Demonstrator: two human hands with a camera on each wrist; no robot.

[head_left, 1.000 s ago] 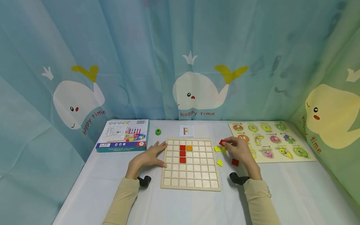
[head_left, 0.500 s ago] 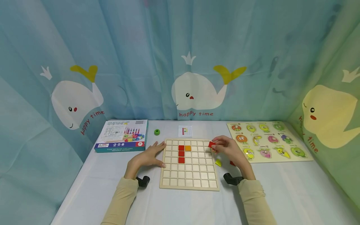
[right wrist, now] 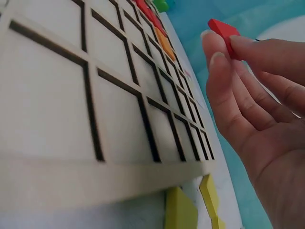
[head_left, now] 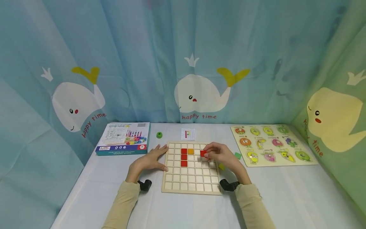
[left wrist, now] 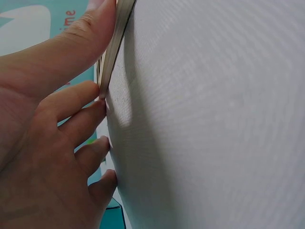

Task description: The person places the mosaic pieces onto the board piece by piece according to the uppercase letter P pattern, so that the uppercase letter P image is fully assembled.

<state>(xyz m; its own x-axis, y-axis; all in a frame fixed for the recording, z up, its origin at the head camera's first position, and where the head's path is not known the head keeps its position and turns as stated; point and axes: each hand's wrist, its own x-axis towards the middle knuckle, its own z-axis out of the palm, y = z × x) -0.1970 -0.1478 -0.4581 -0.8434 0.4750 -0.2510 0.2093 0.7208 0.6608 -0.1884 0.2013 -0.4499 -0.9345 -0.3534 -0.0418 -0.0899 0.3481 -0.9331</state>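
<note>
My right hand (head_left: 224, 157) pinches a red square tile (head_left: 203, 153) between thumb and fingertips. In the right wrist view that red tile (right wrist: 223, 34) is held up, apart from the wooden grid board (right wrist: 71, 186). My left hand (head_left: 151, 159) rests with spread fingers against the left edge of the board (head_left: 191, 192). Thumb and fingertips touch that side in the left wrist view. A column of three red tiles (head_left: 184, 157) sits in the grid, with an orange tile (head_left: 190, 151) beside the top one. At the board's right edge lies a yellow piece (head_left: 221, 166).
A small pattern card (head_left: 187, 134) and a green bead (head_left: 159, 135) lie behind the board. A boxed bead set (head_left: 123, 138) stands at back left. On the right are a green tile (head_left: 238, 155) and a fruit puzzle board (head_left: 268, 152). Patterned curtains (head_left: 160, 63) enclose the table.
My right hand has carried the red tile leftward from beside the board to above its right half. A green tile now shows, while the loose red tile is hidden. My left hand stays put.
</note>
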